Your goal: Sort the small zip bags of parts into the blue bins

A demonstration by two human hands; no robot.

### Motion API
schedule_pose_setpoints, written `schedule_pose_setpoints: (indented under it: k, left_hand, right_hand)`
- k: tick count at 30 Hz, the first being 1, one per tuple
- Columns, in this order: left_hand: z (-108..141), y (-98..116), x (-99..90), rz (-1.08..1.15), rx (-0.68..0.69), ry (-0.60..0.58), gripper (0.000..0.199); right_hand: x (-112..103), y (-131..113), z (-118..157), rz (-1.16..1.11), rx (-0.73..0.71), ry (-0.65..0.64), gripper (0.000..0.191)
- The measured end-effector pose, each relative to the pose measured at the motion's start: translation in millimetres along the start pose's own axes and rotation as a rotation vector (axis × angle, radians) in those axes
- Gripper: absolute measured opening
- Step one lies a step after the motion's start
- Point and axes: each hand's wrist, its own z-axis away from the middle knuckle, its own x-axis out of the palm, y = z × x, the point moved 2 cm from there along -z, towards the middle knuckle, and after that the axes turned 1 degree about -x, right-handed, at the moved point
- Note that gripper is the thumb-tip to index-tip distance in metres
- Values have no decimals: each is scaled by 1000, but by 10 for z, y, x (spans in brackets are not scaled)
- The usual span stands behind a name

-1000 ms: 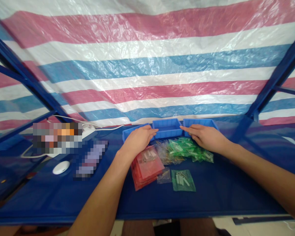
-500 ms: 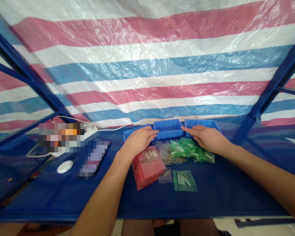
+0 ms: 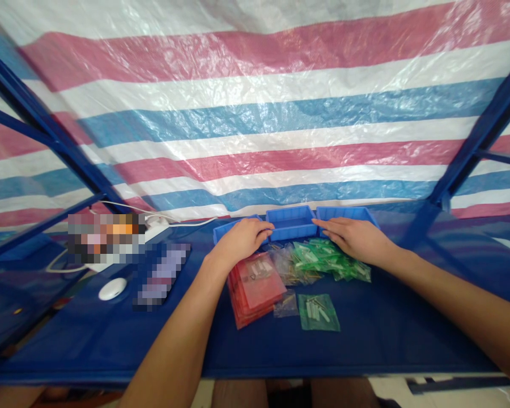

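Note:
Three blue plastic bins stand in a row at the back of the table. My left hand [image 3: 247, 235] lies over the left bin [image 3: 225, 231], fingers bent towards the middle bin [image 3: 292, 224] and partly hidden. Across the near side of the right bin [image 3: 346, 213] rests my right hand [image 3: 355, 237], its fingers stretched out to the left, tips at the middle bin's right corner. In front lie a stack of red plastic packets [image 3: 259, 289], clear bags [image 3: 285, 263] with small parts, a pile of green bags [image 3: 329, 258], and one separate green bag [image 3: 318, 313] holding light strips.
To the left are a phone [image 3: 164, 275], a round white case [image 3: 113, 289] and a white power strip [image 3: 153, 228] with cables. Blue frame posts [image 3: 467, 147] rise at both sides. A striped plastic sheet [image 3: 255, 124] hangs behind the blue table [image 3: 386, 334].
The right bin has slid slightly left, closer to the middle bin, along with my right hand's fingers. My left hand's fingers have bent a little more. The bags have stayed in place.

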Motion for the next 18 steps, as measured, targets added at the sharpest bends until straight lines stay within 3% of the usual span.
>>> schedule_pose_setpoints:
  k: [18]
  left_hand:
    - [-8,68,-37,-58,19,-58,40]
  right_hand:
    - [-15,-41,-63,-51,23,40,44]
